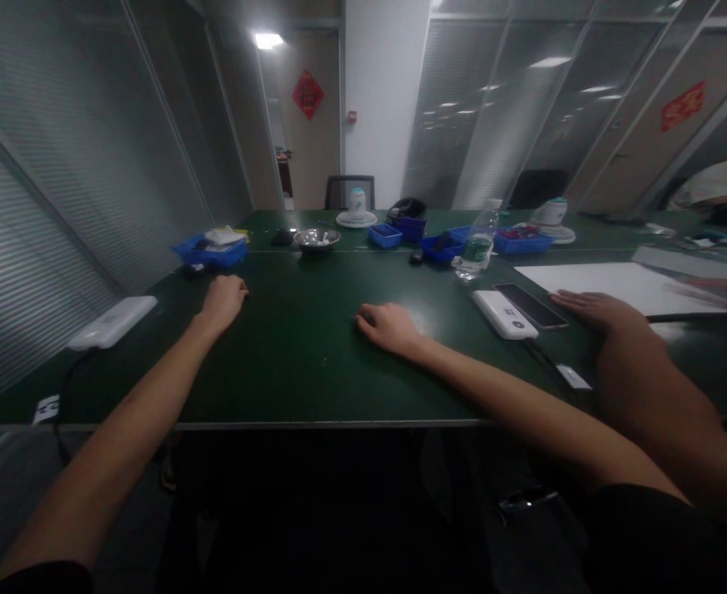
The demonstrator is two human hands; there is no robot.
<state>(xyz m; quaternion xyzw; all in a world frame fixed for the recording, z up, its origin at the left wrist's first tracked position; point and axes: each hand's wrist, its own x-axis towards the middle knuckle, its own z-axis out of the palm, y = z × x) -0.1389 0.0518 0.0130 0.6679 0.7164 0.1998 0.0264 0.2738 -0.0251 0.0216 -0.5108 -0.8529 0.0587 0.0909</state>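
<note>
My left hand [222, 300] rests on the dark green table [295, 346], its fingers curled into a loose fist. Nothing shows in it. To its upper left is a blue tray [211, 252] with white and yellow items inside; a white power bank [114, 322] lies farther left, apart from the hand. Near the middle of the table, my right hand [391, 328] lies with the fingers curled under, holding nothing that I can see. Right of it, a second white power bank [504, 315] with a cable sits beside a dark phone [530, 306].
A metal bowl [317, 240], small blue bins [384, 236], a dark computer mouse [416, 257] and a clear water bottle [479, 243] stand farther back. At right, a co-worker's hand [592, 308] rests by the phone and a white sheet [611, 285]; their other hand [719, 289] is blurred.
</note>
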